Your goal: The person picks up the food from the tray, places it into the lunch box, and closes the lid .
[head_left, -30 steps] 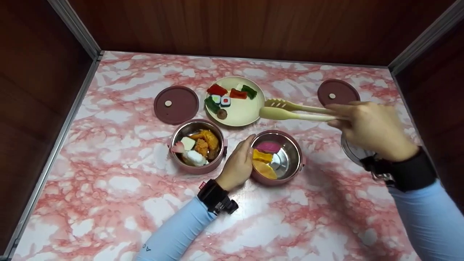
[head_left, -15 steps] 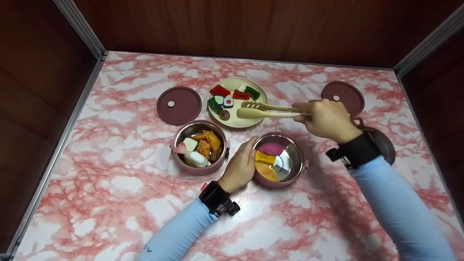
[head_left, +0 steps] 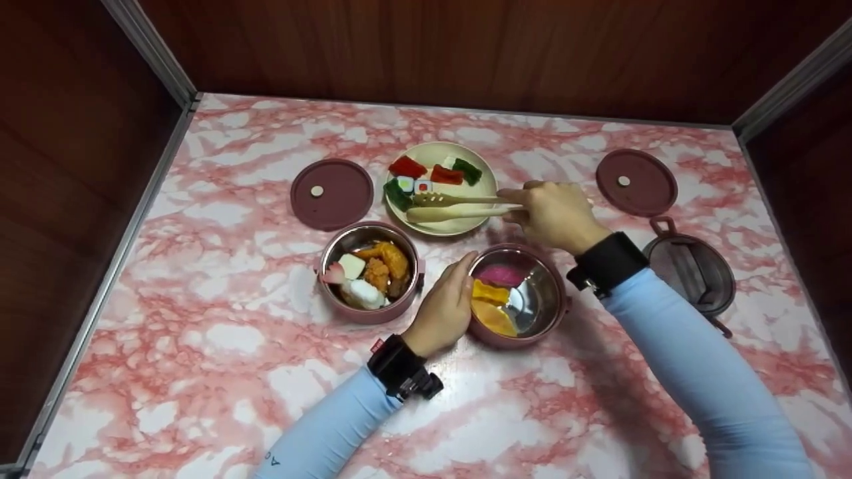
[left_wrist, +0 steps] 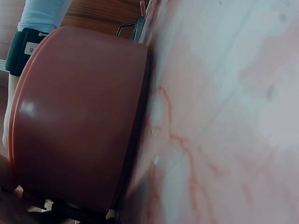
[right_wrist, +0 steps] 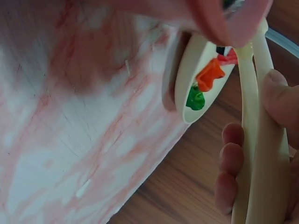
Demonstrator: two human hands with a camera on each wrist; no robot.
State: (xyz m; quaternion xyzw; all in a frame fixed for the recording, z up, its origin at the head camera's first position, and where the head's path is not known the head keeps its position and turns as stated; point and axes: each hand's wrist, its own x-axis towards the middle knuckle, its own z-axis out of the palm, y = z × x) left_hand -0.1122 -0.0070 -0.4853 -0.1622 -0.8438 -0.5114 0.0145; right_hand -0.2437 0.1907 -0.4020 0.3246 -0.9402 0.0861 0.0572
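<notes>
Near the middle of the bench (head_left: 166,399), the left hand (head_left: 439,313) rests extended fingers along a pink pot (left_wrist: 79,116) with a yellow wavy piece (head_left: 490,293) inside. Farther back, the right hand (head_left: 559,216) pinches cream tongs (head_left: 459,212), tips slightly parted over the plate (head_left: 452,228) towards the far edge, near sushi rolls (head_left: 405,185). Picking food seems underway; next likely calls for squeezing the tongs around one piece. Whether the tips touch any is hard to tell.

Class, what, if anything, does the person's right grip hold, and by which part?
The right grip holds the tongs by their handles.
</notes>
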